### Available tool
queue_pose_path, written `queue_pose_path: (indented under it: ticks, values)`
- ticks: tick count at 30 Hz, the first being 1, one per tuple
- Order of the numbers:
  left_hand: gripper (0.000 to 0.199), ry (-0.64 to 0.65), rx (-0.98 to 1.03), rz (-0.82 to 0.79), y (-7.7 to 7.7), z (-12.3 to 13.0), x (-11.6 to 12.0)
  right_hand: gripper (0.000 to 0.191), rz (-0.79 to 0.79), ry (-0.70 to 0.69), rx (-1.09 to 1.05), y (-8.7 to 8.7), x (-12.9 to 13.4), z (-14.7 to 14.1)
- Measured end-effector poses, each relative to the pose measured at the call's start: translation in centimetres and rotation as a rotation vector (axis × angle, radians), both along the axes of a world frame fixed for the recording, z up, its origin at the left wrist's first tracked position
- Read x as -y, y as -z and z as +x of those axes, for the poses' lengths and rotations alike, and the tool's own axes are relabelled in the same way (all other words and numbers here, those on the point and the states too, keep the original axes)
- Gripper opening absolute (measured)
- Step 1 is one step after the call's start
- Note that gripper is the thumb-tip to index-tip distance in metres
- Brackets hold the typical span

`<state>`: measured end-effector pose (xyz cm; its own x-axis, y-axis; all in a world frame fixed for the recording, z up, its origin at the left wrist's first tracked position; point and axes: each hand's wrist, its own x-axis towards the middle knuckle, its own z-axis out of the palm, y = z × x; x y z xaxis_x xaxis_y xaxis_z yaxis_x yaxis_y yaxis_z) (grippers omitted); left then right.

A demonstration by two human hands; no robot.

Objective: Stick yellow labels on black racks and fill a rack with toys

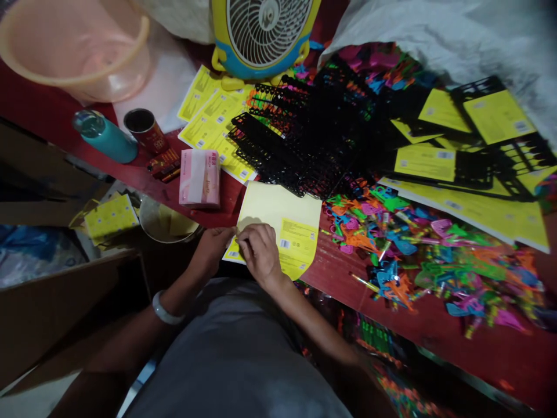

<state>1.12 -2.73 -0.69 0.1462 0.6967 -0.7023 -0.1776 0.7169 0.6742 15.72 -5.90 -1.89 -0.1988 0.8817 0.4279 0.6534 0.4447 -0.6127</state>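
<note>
Yellow label sheet (292,227) lies beneath the right grip (261,251).

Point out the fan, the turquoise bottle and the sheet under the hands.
Fan (267,46): head view, on its front grille.
Turquoise bottle (111,141): head view, on its body.
Sheet (282,206): head view, on its blank pale area.
</note>
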Motion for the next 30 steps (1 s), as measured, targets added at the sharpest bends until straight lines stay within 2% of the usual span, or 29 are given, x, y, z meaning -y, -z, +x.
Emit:
queue_pose_path:
  ticks: [4, 7, 11, 14, 17, 20, 22, 24, 27, 28, 30]
  values:
    - [0.032, 0.025, -0.01, 0.004, 0.1, 0.0, 0.0, 0.013, 0.064, -0.022, -0.029, 0.3, -0.1, 0.2]
    - [0.043, 0.085, -0.051, 0.016, 0.2, -0.2, -0.1, 0.022, 0.121, -0.149, -0.063, 0.2, 0.0, 0.6]
    - [0.057, 0.176, -0.213, 0.106, 0.6, -0.9, -0.6, 0.017, -0.002, -0.265, -0.261, -1.2, 0.7, 1.7]
    - [0.049, 0.245, -0.415, 0.207, 1.1, -1.4, -1.2, 0.014, -0.13, -0.225, -0.444, -3.1, 1.4, 3.3]
    - [0.034, 0.344, -0.631, 0.289, 1.3, -1.7, -1.9, 0.017, -0.193, -0.093, -0.697, -4.6, 1.2, 5.8]
    - [0.026, 0.483, -0.8, 0.335, 0.9, -2.1, -2.5, 0.031, -0.167, 0.206, -0.977, -5.4, -1.0, 9.0]
    - [0.027, 0.591, -0.888, 0.358, 0.1, -2.6, -2.7, 0.038, -0.124, 0.429, -1.03, -5.5, -3.3, 11.3]
    - [0.029, 0.68, -0.974, 0.389, -1.2, -3.1, -3.0, 0.041, -0.075, 0.589, -1.013, -5.4, -6.0, 13.4]
    - [0.032, 0.746, -1.088, 0.52, -3.8, -2.4, -4.1, 0.045, -0.004, 0.666, -1.006, -5.2, -9.6, 15.6]
    - [0.035, 0.745, -1.101, 0.604, -4.5, -1.3, -4.8, 0.047, 0.024, 0.662, -1.011, -5.1, -10.5, 16.1]
    - [0.039, 0.686, -1.055, 0.802, -5.4, 2.6, -6.3, 0.048, 0.106, 0.67, -1.032, -5.2, -11.7, 16.6]
